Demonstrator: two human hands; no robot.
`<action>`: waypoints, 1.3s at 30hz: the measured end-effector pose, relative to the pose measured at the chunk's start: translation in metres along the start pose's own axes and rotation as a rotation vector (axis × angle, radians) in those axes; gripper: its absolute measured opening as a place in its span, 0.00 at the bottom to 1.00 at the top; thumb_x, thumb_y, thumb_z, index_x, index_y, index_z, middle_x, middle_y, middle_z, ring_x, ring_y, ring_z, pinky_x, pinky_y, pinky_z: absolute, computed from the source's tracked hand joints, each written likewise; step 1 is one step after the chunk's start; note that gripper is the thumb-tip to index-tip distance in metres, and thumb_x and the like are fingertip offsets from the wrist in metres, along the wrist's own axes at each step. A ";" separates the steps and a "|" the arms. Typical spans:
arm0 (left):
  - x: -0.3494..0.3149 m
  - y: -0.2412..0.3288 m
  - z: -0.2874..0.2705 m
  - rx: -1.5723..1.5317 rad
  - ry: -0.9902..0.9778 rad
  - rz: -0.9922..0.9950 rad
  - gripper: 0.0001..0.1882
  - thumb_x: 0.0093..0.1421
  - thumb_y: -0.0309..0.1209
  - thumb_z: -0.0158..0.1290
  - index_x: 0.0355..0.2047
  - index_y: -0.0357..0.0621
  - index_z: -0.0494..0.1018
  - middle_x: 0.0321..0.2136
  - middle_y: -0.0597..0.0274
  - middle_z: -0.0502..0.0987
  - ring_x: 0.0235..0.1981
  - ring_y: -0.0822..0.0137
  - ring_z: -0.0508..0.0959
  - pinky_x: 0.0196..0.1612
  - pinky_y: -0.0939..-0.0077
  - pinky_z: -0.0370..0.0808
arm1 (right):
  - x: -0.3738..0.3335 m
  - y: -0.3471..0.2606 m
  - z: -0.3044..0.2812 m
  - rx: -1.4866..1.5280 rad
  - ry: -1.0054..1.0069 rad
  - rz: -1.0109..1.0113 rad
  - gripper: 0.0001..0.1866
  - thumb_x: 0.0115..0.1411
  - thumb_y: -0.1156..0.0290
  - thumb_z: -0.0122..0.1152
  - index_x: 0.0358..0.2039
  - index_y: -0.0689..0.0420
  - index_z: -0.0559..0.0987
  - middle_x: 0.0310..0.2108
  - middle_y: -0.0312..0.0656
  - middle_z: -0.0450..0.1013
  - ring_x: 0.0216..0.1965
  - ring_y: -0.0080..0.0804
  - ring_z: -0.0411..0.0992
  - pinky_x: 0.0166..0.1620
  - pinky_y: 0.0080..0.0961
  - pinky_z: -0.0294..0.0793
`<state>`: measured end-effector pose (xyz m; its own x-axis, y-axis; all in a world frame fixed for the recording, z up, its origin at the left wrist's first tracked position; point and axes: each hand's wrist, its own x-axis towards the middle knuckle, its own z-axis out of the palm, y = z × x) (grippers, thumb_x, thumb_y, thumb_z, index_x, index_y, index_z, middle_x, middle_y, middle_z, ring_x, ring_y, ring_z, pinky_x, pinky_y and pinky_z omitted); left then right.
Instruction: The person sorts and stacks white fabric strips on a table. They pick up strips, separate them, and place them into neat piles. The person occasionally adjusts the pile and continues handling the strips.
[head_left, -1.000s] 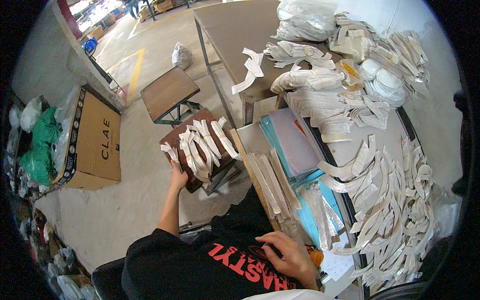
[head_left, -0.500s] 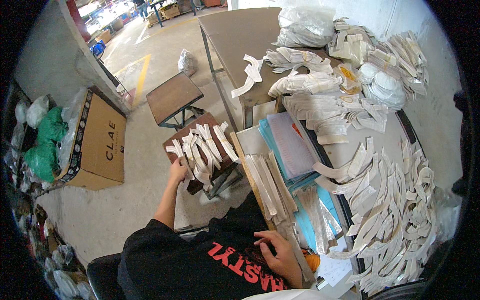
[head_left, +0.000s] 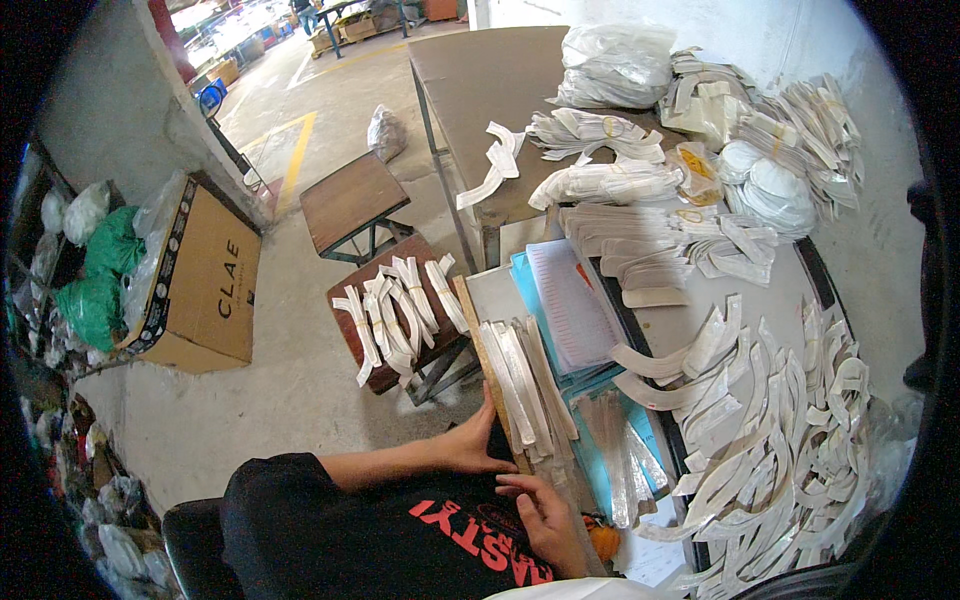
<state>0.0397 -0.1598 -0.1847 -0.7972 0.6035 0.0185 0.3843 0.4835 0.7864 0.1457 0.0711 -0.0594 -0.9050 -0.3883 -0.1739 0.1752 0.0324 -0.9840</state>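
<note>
My left hand is at the near wooden edge of an open drawer, thumb and fingers apart, with nothing seen in it. Close by, my right hand rests in front of my shirt near the drawer's lower end, its fingers loosely spread and holding nothing visible. Inside the drawer, long pale strips lie lengthwise beside blue folders and a stack of printed sheets. Clear plastic strips lie on the folders. Banded bundles of curved white strips sit on a small brown stool, left of the drawer.
On the desk at right is a large heap of curved pale strips, with stacked bundles behind. A filled plastic bag stands on the far table. Another stool and a cardboard box are at left.
My left hand has left the strip bundles on the stool and moved right to the drawer's edge. The bundle it touched now lies on the stool. My right hand has barely moved.
</note>
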 end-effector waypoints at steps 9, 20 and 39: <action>0.014 -0.010 0.030 -0.164 0.040 -0.027 0.86 0.47 0.43 0.79 0.69 0.28 0.11 0.73 0.24 0.53 0.73 0.40 0.62 0.73 0.60 0.64 | -0.007 -0.017 -0.014 -0.007 0.078 0.075 0.16 0.78 0.72 0.45 0.58 0.64 0.77 0.55 0.47 0.80 0.55 0.33 0.79 0.63 0.30 0.72; 0.066 0.031 0.024 -0.240 0.089 0.053 0.84 0.56 0.44 0.75 0.68 0.32 0.03 0.74 0.21 0.51 0.74 0.36 0.59 0.75 0.61 0.60 | -0.005 -0.032 -0.021 -0.208 0.148 0.002 0.14 0.74 0.76 0.51 0.54 0.61 0.81 0.48 0.48 0.81 0.50 0.40 0.81 0.57 0.33 0.76; -0.170 -0.120 -0.019 0.114 -1.238 -0.446 0.21 0.63 0.41 0.62 0.53 0.44 0.83 0.46 0.48 0.85 0.47 0.52 0.83 0.49 0.50 0.78 | -0.108 -0.060 -0.088 -0.154 0.613 -0.133 0.14 0.78 0.68 0.55 0.54 0.64 0.80 0.40 0.38 0.78 0.38 0.22 0.73 0.42 0.19 0.73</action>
<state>0.1206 -0.3327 -0.2708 0.0613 0.5271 -0.8476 0.2872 0.8040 0.5207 0.1993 0.1924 0.0150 -0.9804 0.1971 0.0047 0.0294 0.1696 -0.9851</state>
